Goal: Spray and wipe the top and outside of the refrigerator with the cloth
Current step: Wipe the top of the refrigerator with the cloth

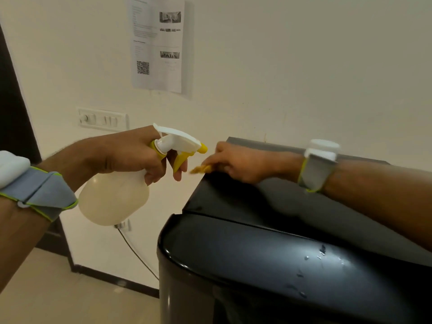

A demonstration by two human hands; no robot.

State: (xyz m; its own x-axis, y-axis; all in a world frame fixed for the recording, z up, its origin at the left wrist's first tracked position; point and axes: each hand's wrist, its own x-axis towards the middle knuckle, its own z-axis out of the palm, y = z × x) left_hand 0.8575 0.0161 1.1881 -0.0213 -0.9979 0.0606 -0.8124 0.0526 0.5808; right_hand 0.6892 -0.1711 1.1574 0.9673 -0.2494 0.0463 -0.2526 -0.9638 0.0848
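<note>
Refrigerator [268, 253], black, filling lower right, droplets beading on near curved front. Spray bottle [114, 197] clamped in left hand [131, 155], nozzle aimed right at top's far-left corner. There, nearer right hand [238, 162] pinched on yellow cloth [201, 169].

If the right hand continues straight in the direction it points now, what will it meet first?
The right hand points left along the refrigerator top. First it would probably meet the spray bottle nozzle and the left hand fingers, though depth is unclear.
</note>
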